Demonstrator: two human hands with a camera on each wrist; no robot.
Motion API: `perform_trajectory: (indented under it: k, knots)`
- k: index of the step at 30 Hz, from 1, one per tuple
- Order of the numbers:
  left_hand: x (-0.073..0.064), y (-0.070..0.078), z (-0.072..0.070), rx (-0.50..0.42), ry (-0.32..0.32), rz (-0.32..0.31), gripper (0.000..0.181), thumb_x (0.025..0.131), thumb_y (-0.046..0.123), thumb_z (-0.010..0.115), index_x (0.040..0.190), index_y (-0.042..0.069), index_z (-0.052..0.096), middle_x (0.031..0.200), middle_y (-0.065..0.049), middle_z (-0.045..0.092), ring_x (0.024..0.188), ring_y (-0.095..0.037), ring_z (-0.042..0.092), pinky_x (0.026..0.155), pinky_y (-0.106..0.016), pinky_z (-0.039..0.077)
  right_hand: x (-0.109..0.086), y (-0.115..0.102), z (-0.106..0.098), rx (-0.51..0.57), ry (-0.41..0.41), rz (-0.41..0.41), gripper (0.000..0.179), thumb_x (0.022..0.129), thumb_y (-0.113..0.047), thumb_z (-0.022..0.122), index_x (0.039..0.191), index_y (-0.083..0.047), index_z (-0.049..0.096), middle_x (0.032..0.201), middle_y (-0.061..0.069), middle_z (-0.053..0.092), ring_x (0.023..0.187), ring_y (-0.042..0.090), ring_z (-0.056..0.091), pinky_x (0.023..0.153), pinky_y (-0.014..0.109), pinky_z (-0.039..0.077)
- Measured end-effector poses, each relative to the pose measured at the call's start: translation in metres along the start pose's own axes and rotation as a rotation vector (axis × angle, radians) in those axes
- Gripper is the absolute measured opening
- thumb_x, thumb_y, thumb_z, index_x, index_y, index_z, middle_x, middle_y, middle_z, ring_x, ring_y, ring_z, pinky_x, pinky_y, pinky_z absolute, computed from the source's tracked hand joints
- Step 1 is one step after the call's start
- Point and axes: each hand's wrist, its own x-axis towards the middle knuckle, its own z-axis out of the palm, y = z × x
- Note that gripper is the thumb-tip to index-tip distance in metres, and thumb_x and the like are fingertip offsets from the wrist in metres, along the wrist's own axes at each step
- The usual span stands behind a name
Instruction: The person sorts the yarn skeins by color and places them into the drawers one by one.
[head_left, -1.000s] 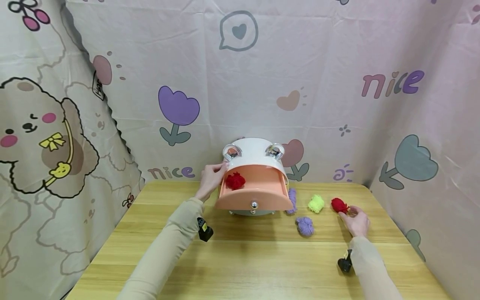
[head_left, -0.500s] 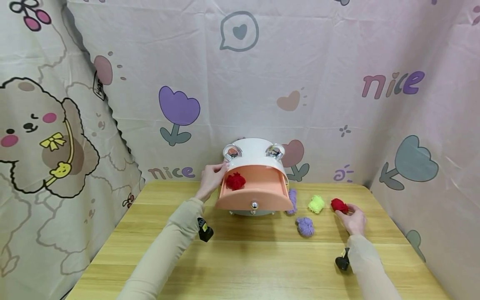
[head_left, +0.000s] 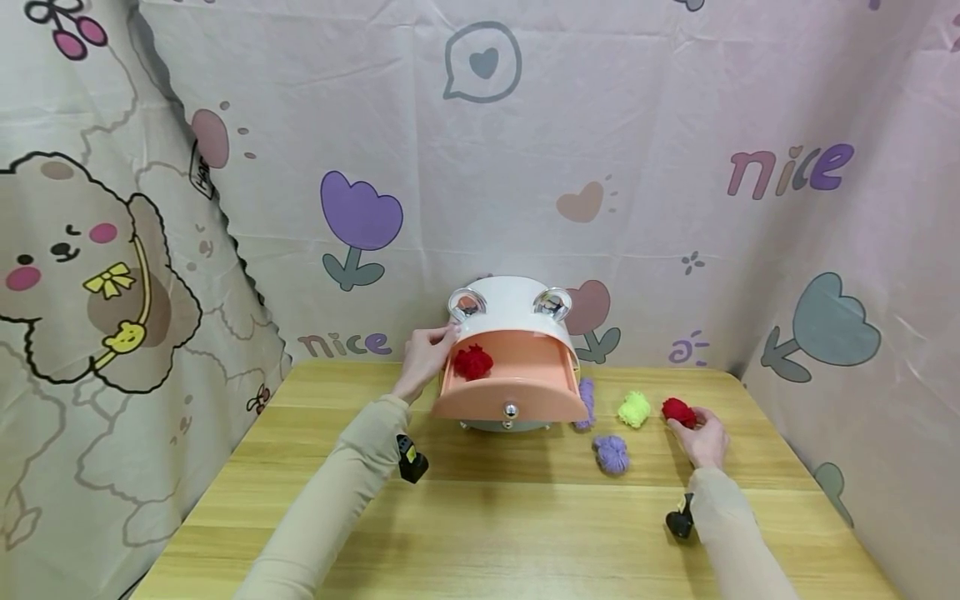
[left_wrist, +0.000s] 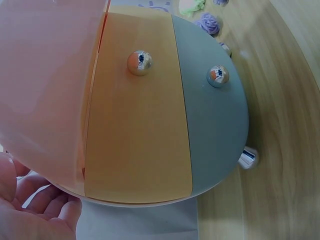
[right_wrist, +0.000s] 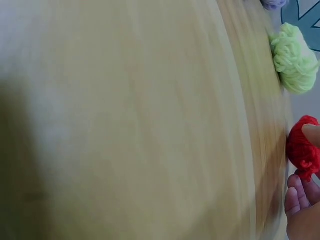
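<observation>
A small rounded white drawer cabinet (head_left: 510,302) stands at the back middle of the table. Its pink top drawer (head_left: 472,405) is pulled out, with a red yarn bundle (head_left: 473,363) inside at the left. My left hand (head_left: 424,360) holds the cabinet's left side, fingers curled by its edge. Below the pink drawer, the left wrist view shows an orange drawer (left_wrist: 140,125) and a grey-blue one (left_wrist: 215,125), both closed. On the right, my right hand (head_left: 705,439) pinches another red yarn bundle (head_left: 677,410) between thumb and fingers, close over the tabletop.
Between cabinet and right hand lie a yellow-green yarn bundle (head_left: 634,409), a purple one (head_left: 612,454) and a longer purple one (head_left: 587,402) against the cabinet's right side. Printed cloth (head_left: 480,167) hangs behind the wooden table (head_left: 525,533) and along its sides.
My right hand has shifted slightly left, its fingers coming further round the red yarn bundle, which has barely moved. The left hand and the cabinet stay in place.
</observation>
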Motion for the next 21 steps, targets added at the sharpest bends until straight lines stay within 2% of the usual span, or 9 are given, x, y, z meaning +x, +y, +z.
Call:
perform_trajectory:
  k: [7,15,21]
  knots:
    - [0.0006,0.0007,0.0009,0.015,0.001,0.006,0.042,0.103,0.034,0.056,0.137,0.011,0.062,0.137,-0.014,0.065,0.119,-0.027,0.063,0.093,-0.034,0.055,-0.0006,-0.0019,0.0003,0.021,0.024,0.010,0.049,0.090,-0.015,0.068,0.130,0.010,0.055,0.129,0.037,0.058,0.117,0.047,0.053,0.104,0.054,0.036]
    - [-0.0002,0.0014,0.0002,0.019,0.004,0.010,0.042,0.103,0.034,0.057,0.137,0.011,0.062,0.138,-0.014,0.065,0.123,-0.029,0.062,0.099,-0.039,0.053,0.0006,-0.0018,0.0024,0.016,0.050,0.003,0.043,0.088,-0.015,0.067,0.123,0.010,0.059,0.121,0.036,0.061,0.111,0.045,0.055,0.099,0.053,0.035]
    - [-0.0003,0.0004,0.0004,0.033,0.010,0.017,0.042,0.102,0.035,0.057,0.136,0.012,0.063,0.136,-0.013,0.066,0.120,-0.027,0.063,0.091,-0.033,0.052,0.0011,-0.0015,0.0049,-0.005,0.062,0.006,0.040,0.087,-0.013,0.065,0.121,0.007,0.061,0.117,0.034,0.063,0.106,0.042,0.057,0.094,0.048,0.037]
